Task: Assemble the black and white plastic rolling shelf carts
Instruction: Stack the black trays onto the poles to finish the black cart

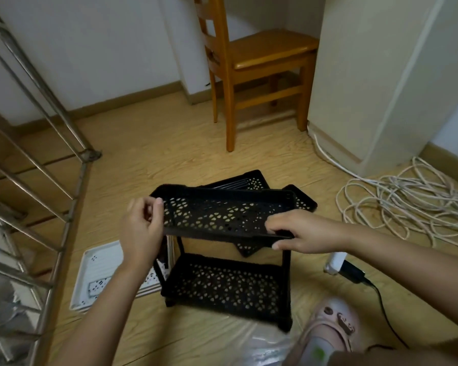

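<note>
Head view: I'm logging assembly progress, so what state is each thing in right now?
upper black shelf: held at both ends above the posts, slightly tilted; seating unclear.
lower black shelf: standing on the floor, posts fitted.
spare black shelves: lying loose on the floor behind.
white shelves: flat on the floor, unassembled.
left hand: grips the upper shelf's left end.
right hand: grips its right front rim.
cable: loosely coiled on the floor.

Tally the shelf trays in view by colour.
Black: 4 - upper black tray, lower black tray, two loose black trays behind them.
White: 1 - white tray on the floor, possibly a stack.
Total: 5
</note>
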{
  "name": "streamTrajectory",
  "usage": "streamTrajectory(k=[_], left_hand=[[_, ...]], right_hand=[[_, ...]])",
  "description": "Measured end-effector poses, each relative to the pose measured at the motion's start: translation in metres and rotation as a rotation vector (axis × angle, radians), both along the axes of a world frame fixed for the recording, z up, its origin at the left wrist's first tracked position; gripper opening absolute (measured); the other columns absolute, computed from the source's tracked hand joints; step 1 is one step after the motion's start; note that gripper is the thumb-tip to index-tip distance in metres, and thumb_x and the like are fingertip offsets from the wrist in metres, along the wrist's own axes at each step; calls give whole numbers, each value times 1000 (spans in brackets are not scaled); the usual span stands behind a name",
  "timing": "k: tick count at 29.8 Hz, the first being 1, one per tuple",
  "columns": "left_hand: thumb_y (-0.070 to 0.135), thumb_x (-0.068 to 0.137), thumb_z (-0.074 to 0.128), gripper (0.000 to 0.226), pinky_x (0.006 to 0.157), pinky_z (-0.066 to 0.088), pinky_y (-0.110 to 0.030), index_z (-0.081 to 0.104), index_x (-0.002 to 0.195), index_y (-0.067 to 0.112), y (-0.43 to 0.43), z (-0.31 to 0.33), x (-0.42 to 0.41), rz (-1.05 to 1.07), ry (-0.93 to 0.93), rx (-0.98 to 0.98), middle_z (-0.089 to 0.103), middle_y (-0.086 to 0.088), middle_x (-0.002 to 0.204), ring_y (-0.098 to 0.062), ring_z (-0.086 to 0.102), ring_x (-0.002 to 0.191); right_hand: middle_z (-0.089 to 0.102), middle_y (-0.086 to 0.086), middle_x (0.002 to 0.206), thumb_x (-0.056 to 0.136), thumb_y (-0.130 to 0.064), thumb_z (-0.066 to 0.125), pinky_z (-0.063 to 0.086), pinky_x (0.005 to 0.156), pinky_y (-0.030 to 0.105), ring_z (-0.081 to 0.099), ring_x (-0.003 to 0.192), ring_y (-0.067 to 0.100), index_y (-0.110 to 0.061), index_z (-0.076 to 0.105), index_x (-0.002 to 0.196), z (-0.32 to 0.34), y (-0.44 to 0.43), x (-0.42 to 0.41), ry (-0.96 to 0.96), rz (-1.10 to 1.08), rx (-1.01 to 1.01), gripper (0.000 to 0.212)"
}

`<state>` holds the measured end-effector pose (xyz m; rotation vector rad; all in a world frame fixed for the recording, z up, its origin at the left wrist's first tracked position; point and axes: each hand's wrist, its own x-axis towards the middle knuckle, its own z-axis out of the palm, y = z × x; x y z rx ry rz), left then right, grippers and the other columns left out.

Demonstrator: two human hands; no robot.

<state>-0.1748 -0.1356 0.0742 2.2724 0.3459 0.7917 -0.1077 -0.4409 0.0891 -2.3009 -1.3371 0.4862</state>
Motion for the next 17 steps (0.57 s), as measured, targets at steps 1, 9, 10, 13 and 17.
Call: streamTrajectory(k=[1,9,10,13,17], left_hand=[[29,94,54,14,70,39,-29,55,86,18,3,2,3,34,63,52,50,0,85,-12,50,82],[55,83,61,73,106,35,-45,34,144,25,23,-20,13,55,779,182,32,-19,146,-35,34,133],[53,84,60,66,99,40,-41,41,139,23,22,-18,15,14,823,186,40,-17,141,-32,43,126],[45,89,59,38,74,44,-33,63,110,15,23,-6,23,-157,883,192,66,-8,110,-22,60,94],[67,77,44,63,68,46,-30,70,86,10,29,14,38,-306,936,109,66,-1,79,-16,59,69]], right_hand=[[48,-14,77,86,-22,66,40,67,24,48,72,-1,-30,41,71,-2,-4,5,7,3,-28,30],[64,-7,74,70,-39,82,46,67,34,57,70,10,-25,59,73,13,-21,29,304,-44,-390,27],[63,-9,71,70,-45,79,44,64,30,56,67,6,-23,63,75,16,-21,32,330,-87,-300,28],[63,-14,78,75,-52,70,45,69,24,56,72,2,-25,64,79,18,-14,48,195,-341,96,27],[64,-9,97,81,-41,69,48,81,27,59,91,8,-23,65,93,9,-13,85,108,-524,195,22]])
